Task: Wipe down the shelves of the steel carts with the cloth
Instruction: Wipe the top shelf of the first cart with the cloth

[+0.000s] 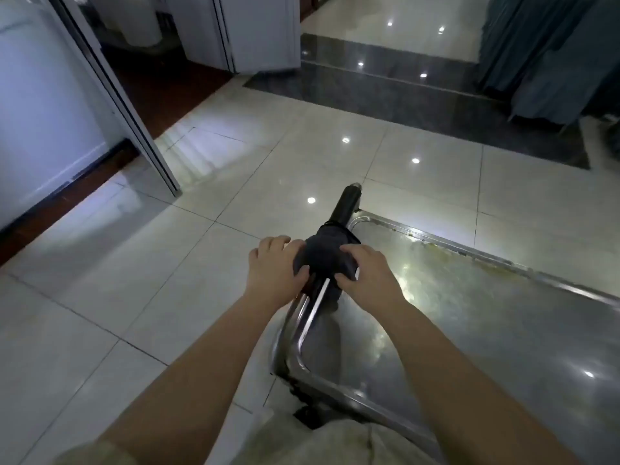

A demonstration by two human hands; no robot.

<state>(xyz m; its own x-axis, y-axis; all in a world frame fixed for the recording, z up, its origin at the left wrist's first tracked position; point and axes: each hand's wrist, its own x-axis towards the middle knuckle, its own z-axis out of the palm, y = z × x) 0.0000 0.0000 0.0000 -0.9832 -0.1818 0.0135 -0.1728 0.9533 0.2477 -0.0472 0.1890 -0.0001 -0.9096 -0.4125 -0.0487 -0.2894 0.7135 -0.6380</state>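
A steel cart stands at the lower right, its top shelf shiny with yellowish grime along the far rim. Its handle bar runs along the shelf's left end, with a black grip at the far end. A dark cloth is draped over the middle of this bar. My left hand grips the cloth from the left side, fingers curled over it. My right hand grips it from the right, thumb and fingers pinching the fabric.
Glossy pale floor tiles lie to the left and ahead. A white door frame stands at the left. A dark stone strip crosses the floor ahead. Blue-grey curtains hang at the upper right.
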